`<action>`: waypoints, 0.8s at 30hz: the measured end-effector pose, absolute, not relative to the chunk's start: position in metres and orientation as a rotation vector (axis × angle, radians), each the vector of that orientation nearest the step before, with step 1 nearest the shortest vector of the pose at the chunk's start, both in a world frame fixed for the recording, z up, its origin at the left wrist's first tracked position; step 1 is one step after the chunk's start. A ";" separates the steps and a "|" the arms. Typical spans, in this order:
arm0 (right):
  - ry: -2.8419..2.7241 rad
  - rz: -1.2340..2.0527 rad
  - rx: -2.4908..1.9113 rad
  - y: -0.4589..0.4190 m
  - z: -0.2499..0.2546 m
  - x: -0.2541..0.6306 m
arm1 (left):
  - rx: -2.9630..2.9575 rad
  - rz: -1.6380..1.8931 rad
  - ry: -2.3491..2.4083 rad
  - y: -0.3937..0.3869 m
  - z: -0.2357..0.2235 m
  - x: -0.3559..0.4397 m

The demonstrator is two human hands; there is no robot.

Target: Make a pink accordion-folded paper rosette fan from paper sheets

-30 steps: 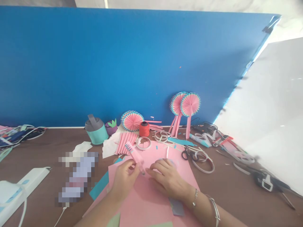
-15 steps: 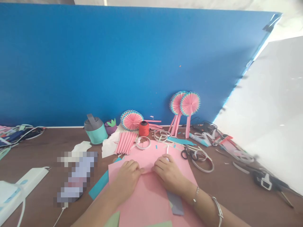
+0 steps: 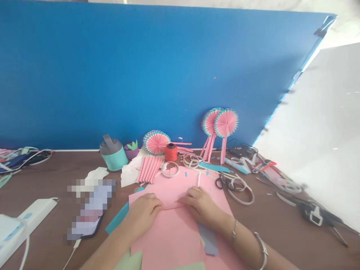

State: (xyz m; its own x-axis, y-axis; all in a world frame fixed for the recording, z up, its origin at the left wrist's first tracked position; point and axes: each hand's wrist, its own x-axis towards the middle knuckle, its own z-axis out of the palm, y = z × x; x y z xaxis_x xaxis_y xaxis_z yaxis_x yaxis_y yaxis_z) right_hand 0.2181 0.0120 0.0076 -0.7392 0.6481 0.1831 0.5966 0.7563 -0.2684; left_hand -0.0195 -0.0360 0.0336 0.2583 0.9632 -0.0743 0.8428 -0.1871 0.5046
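The left hand point(image 3: 143, 212) and right hand point(image 3: 203, 207) have drawn slightly apart, each pinching the pink paper point(image 3: 171, 195), leaving its near edge visible between.

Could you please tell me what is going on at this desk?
A person has both hands, left and right, on a pink paper sheet, with the fingertips along its near edge; whether they pinch or press it is unclear. More pink paper lies beneath. Beyond it are a pleated pink strip and a red thread spool. Scissors lie to the right, untouched, and pink pleated paper rosettes stand before the blue panel.
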 end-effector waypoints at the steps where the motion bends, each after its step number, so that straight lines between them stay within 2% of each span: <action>1: -2.674 0.304 -0.982 0.012 0.007 0.218 | 2.054 0.378 1.638 -0.035 0.033 -0.021; 10: -2.461 0.509 -1.196 0.018 0.012 0.212 | 1.882 0.443 1.718 -0.030 0.034 -0.022; 24: -2.349 0.586 -1.303 0.025 0.004 0.207 | 1.972 0.426 1.758 -0.030 0.035 -0.018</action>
